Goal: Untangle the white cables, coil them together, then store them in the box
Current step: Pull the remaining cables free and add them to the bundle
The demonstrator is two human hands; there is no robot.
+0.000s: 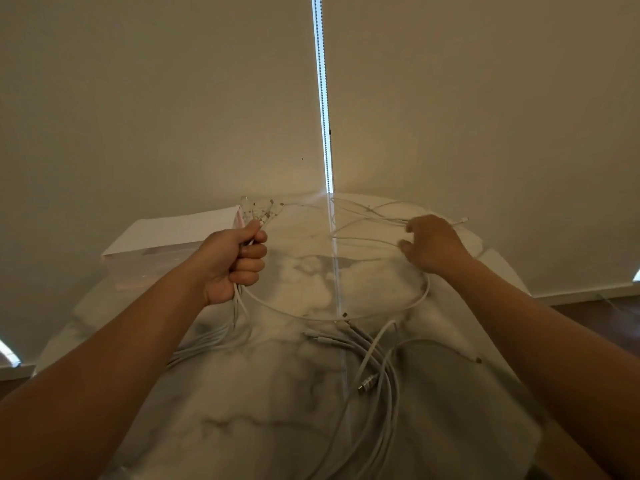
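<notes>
My left hand [235, 258] is shut in a fist around a bunch of white cables, with their connector ends [261, 207] fanning out above the fist. The cables trail down from the fist and spread over the marble table [263, 410]; one forms a wide loop [346, 315] toward the right. My right hand [433, 244] hovers over loose thin cables [367, 220] at the far right of the table, fingers spread and curled, touching a strand. More cable ends [377, 362] lie in front. The box [173, 233], white and pinkish, sits at the far left of the table.
The round marble table stands against closed beige blinds [173, 98], with a bright gap and a bead chain [323, 98] between them. A skirting board and dark floor [595, 306] show at the right.
</notes>
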